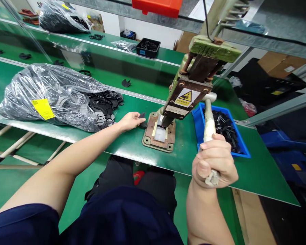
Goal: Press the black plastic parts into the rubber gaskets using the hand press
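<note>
My right hand (215, 161) is wrapped round the pale, tape-covered lever handle (209, 124) of a green hand press (191, 81). Just left of the press base (149, 131), my left hand (131, 120) pinches a small dark flat piece (142, 117) between thumb and fingers. On the base, a light metal plate (159, 135) lies under the ram. A clear plastic bag (53, 95) full of black curved flat parts (103, 105) lies open to the left of my left hand. Behind the lever stands a blue bin (197, 126) holding black parts with metal pins (225, 131).
Behind a clear divider runs a green conveyor with single black parts (126, 83) on it. Farther back are a black bin (148, 47) and another filled bag (61, 17). A metal shelf with a red bin (156, 6) hangs overhead. The bench front edge (142, 162) is close to my body.
</note>
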{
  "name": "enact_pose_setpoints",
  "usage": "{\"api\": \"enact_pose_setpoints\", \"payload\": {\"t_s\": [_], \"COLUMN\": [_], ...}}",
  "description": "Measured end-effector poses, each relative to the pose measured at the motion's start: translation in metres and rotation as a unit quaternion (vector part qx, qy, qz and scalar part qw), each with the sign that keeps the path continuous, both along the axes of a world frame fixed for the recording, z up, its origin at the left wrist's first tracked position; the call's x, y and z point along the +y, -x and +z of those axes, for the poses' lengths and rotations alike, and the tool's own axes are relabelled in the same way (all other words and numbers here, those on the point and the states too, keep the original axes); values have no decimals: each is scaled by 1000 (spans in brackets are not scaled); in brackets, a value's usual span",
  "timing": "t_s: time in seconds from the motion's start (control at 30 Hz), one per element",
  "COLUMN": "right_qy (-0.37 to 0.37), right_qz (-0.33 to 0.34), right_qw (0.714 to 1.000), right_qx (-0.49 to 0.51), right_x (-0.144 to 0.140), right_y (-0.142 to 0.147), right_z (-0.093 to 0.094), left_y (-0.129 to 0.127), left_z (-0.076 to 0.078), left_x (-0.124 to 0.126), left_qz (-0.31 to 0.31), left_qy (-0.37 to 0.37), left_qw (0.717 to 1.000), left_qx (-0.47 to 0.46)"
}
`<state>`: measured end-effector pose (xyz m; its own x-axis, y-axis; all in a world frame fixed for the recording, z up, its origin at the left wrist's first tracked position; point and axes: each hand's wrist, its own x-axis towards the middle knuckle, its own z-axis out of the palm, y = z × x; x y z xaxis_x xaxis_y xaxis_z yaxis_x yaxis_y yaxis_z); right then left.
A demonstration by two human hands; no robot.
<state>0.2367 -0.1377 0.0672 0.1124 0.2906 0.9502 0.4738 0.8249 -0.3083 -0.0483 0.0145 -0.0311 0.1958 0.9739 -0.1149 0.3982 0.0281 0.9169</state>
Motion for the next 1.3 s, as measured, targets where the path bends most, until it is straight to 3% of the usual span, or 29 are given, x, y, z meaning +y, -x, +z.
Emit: {"api": "enact_pose_setpoints", "payload": {"t_s": [0.1, 0.27, 0.5, 0.7, 0.83, 1.0, 1.1, 1.2, 1.3], "right_qy": [-33, -22, -12, -4, -8, -6, -5, -14, -38], "right_qz": [16, 18, 32, 17, 24, 32, 31, 30, 23], "right_qw": [999, 1000, 999, 1000, 1000, 999, 999, 999, 999], "right_qx": [-11, 9, -20, -8, 2, -11, -22, -19, 9], "right_x": [3, 2, -1, -2, -2, -2, -2, 1, 7], "right_y": [0, 4, -2, -1, 0, -4, -6, -7, -4], "right_z": [-1, 1, 2, 1, 0, -1, 0, -2, -6], "left_y": [-13, -44, -66, -74, -79, -83, -72, -37, 21], "left_z": [15, 32, 31, 43, 47, 40, 45, 66, 89], "left_x": [-3, -4, 18, 29, 29, 20, 11, 5, 3], "left_qz": [-29, -98, -158, -196, -189, -174, -186, -205, -180], "left_qy": [48, 73, 106, 143, 172, 174, 174, 136, 18], "left_qw": [996, 989, 979, 970, 966, 969, 964, 956, 979], "left_qx": [-75, -85, -66, -4, 24, 8, -73, -157, -96]}}
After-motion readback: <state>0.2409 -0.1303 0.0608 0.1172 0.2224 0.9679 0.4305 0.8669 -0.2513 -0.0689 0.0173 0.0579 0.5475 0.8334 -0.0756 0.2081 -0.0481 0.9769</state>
